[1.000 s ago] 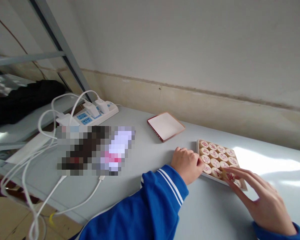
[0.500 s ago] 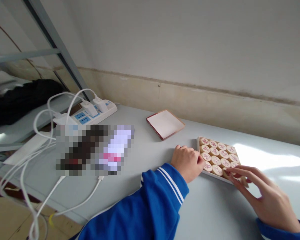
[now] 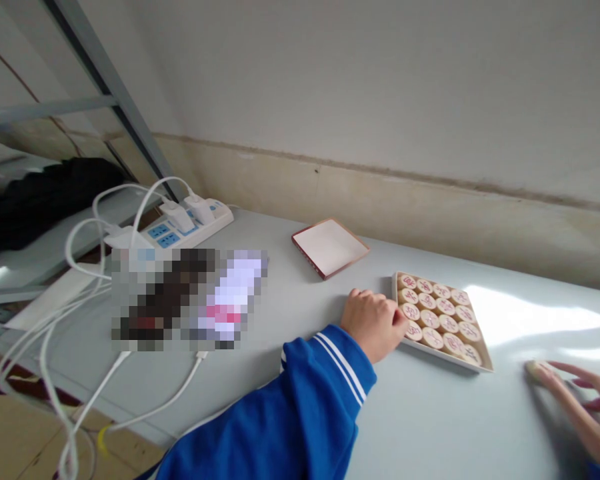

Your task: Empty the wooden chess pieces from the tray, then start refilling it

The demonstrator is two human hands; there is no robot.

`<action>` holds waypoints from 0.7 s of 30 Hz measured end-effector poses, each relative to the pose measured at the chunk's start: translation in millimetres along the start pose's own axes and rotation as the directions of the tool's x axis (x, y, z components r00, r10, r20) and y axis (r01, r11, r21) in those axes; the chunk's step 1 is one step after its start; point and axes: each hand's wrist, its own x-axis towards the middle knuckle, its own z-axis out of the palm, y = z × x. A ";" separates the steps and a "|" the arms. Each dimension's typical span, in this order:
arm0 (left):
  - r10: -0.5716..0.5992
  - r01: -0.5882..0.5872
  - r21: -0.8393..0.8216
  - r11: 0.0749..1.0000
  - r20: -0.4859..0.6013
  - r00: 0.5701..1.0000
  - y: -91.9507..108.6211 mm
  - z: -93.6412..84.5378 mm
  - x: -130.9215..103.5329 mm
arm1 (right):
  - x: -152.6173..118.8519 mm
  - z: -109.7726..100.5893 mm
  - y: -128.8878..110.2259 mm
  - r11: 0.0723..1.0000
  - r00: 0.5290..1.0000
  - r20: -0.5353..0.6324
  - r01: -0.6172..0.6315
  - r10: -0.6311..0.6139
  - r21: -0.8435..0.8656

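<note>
Cream pieces (image 3: 449, 323) with mostly red characters sit in rows in the box (image 3: 484, 363), right of centre in the head view. Beside its left edge, the left hand (image 3: 375, 325) has its fingers curled in; whether they clamp the box, I cannot tell. At lower right, the right hand (image 3: 587, 407) pinches a loose piece (image 3: 533, 369) between its fingertips, apart from the box. White inside and red-sided, the lid (image 3: 331, 247) lies above the left hand, near the wall (image 3: 360, 193). Cables (image 3: 45, 347) loop at left.
</note>
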 end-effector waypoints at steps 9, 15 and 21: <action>0.006 -0.006 0.013 1.000 -0.004 1.000 0.6 -0.3 -0.1 | 3.7 -9.0 -20.2 0.995 0.991 0.120 0.057 -0.066 0.083; 0.002 -0.002 0.010 1.000 -0.007 1.000 -0.1 0.3 -0.4 | 3.5 -7.9 -28.4 0.988 0.989 -0.007 0.145 -0.145 0.061; 0.001 -0.001 0.007 1.000 0.007 1.000 0.7 -1.0 -0.4 | 0.6 -13.1 -35.1 0.984 0.987 -0.079 0.147 -0.139 0.098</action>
